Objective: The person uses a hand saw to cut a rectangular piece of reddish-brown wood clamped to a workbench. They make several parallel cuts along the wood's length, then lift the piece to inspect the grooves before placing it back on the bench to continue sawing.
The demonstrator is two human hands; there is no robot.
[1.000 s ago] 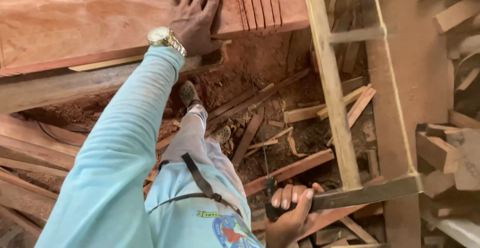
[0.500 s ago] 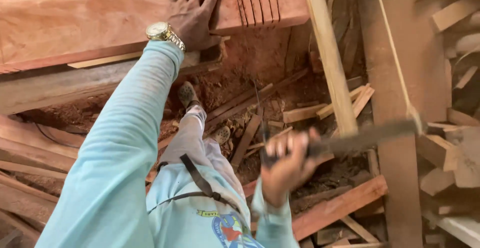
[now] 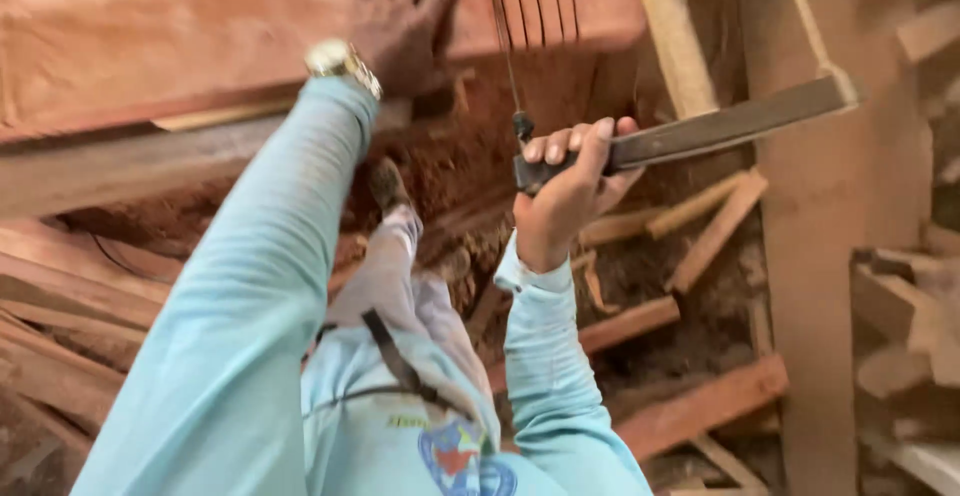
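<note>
While the left hand [image 3: 400, 21], fingers spread, presses flat on a reddish plank [image 3: 200, 46] lying across the top, the right hand [image 3: 570, 176] grips a frame saw [image 3: 720, 131], its blade in the plank's cut end, above scattered offcuts [image 3: 700, 411].

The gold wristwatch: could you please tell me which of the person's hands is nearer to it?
Left. The left hand lies flat on the reddish wooden plank, right next to the gold wristwatch on that wrist. The right hand is apart, lower right, gripping the saw handle.
</note>
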